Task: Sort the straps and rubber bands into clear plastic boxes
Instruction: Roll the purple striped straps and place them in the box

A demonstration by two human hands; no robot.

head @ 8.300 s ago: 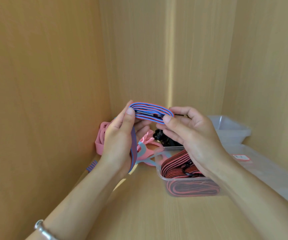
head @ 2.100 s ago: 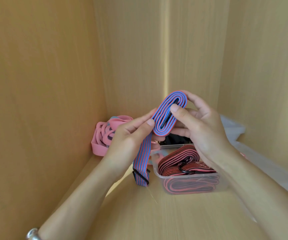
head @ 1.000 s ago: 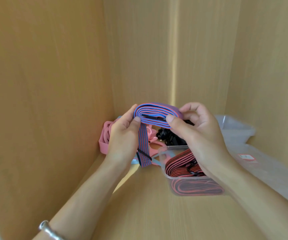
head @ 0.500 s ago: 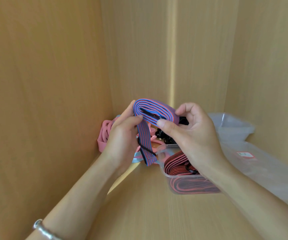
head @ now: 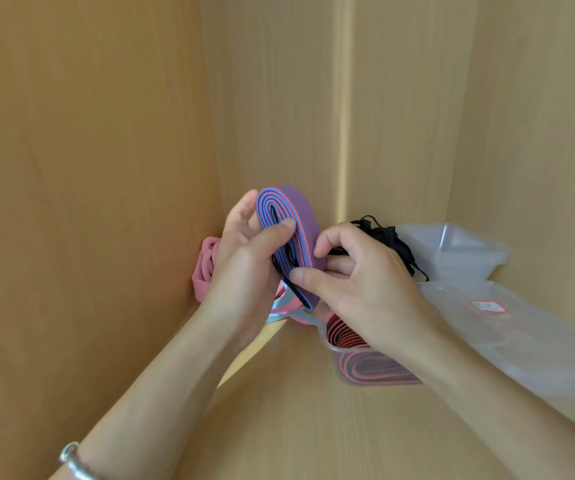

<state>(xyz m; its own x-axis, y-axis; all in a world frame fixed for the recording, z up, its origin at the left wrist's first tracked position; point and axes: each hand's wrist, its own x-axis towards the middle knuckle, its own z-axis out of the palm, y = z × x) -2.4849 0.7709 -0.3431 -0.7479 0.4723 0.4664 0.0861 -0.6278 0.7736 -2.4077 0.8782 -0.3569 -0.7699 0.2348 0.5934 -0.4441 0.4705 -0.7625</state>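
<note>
Holds a blue-and-red striped strap (head: 296, 220), wound into a flat oval coil, on edge in the air before the back corner of a wooden cupboard. Grips the upper part of the coil with the left hand (head: 244, 268): thumb laid across the near face, the other fingers (head: 244, 206) curled round behind. Pinches the lower part with the right hand (head: 358, 289), thumb on the near side and index finger bent over the outer edge, close against the left thumb. Short loose end of the strap hanging below the coil, with a black fitting on it, kind not clear.

Directly beneath the right wrist, on the shelf (head: 296, 427): a clear plastic box (head: 331, 344), partly hidden by the forearm, with red-and-black straps (head: 365, 367) coiled inside.

Against the left wall, behind the left hand: a heap of pink rubber bands (head: 204, 271), with a pale blue band (head: 279, 315) showing just under the hands.

Behind the right hand: a tangle of black elastic (head: 388, 242). Further right, in the back corner, a second clear box (head: 459, 251), and in front of it a flat piece of clear plastic (head: 538, 348) bearing a red-edged label (head: 488, 306).

On the left wrist, a silver bracelet (head: 73, 462).
</note>
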